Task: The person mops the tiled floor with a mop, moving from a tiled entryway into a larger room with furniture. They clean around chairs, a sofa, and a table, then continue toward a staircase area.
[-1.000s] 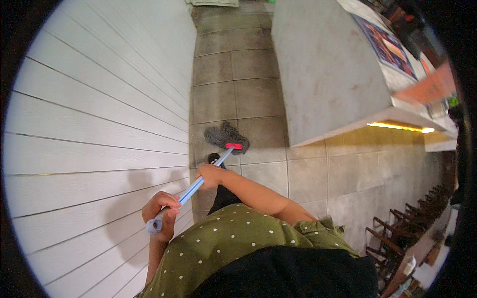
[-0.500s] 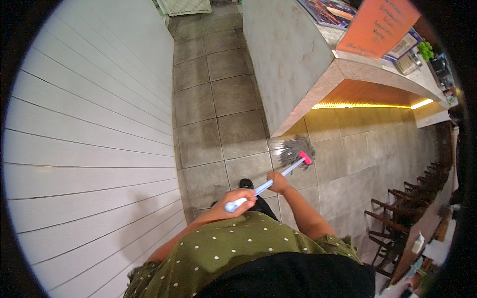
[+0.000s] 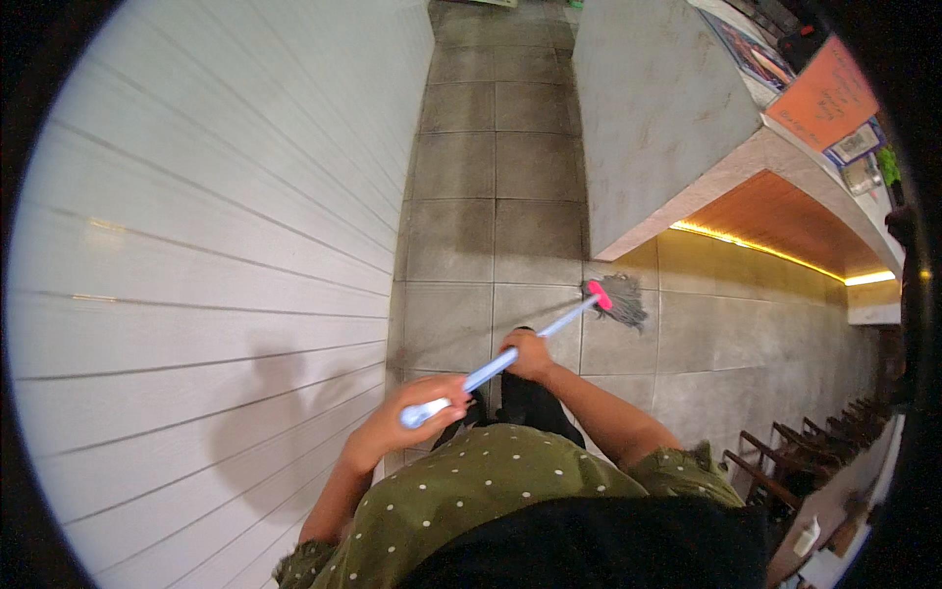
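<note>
A string mop [image 3: 559, 319] with a pale blue handle and a pink connector slants away from me to the right. Its grey strands [image 3: 625, 300] rest on the tiled floor [image 3: 535, 231] near the counter's lower corner. Close to the handle's top end, my left hand [image 3: 432, 401] is wrapped round the shaft. Farther down the same shaft, my right hand [image 3: 527, 353] grips it, fingers closed. My dark shoes show partly beneath the handle.
White plank panelling [image 3: 226, 255] runs along my left. Ahead on the right stands a grey counter [image 3: 657, 128] with a lit recess, an orange sign [image 3: 822, 96] on top. Dark wooden chairs [image 3: 785, 456] line a table at lower right. A tiled passage leads away between panelling and counter.
The view has shifted, so counter and passage sit farther right. The mop's strands, fanned around the connector before, now trail to its right. Both hands keep their hold on the handle.
</note>
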{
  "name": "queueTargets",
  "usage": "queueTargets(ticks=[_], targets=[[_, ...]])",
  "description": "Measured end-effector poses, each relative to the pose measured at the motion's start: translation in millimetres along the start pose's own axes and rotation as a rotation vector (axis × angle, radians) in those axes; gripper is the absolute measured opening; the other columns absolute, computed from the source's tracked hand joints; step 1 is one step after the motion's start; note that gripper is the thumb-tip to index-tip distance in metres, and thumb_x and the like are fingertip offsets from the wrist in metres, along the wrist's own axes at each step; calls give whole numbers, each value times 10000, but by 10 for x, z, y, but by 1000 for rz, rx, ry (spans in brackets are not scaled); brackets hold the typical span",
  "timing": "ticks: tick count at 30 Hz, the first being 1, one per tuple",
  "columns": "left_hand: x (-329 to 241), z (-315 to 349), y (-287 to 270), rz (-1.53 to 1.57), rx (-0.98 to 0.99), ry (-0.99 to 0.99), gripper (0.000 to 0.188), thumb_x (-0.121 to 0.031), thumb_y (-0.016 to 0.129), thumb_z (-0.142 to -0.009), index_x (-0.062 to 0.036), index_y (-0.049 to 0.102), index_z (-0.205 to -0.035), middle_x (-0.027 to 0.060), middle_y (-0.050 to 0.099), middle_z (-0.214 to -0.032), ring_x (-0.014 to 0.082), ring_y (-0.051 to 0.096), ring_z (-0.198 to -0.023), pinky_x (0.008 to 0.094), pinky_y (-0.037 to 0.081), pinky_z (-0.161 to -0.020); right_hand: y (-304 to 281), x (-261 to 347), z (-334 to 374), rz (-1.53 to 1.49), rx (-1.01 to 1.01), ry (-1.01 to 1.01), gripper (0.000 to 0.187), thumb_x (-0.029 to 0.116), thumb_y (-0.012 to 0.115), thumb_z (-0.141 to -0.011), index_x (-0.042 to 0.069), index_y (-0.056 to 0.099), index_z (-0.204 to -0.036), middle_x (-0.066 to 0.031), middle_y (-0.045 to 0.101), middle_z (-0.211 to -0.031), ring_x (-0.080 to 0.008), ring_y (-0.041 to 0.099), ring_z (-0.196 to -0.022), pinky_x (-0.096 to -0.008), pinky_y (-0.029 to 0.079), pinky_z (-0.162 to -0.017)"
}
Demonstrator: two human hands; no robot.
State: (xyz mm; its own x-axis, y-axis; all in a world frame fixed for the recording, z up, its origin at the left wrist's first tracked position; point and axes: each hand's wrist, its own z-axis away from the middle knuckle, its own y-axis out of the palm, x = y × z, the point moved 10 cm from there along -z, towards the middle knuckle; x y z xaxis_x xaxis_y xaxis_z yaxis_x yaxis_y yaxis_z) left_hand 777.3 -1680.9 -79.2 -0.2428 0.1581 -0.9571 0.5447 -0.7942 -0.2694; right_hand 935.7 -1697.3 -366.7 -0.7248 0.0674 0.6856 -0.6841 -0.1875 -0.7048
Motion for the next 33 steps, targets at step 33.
queueTargets(ticks=[33], targets=[[-424,2700,-443,-68,-503,76,245,-217,671,-828,-12,575,-734,146,644,-760,329,673,-786,433,548,-775,1677,2758,708,-90,275,-281,219,297,726,-663,106,635,-722,-125,660,-801,-379,638,-859,-505,472,-753]])
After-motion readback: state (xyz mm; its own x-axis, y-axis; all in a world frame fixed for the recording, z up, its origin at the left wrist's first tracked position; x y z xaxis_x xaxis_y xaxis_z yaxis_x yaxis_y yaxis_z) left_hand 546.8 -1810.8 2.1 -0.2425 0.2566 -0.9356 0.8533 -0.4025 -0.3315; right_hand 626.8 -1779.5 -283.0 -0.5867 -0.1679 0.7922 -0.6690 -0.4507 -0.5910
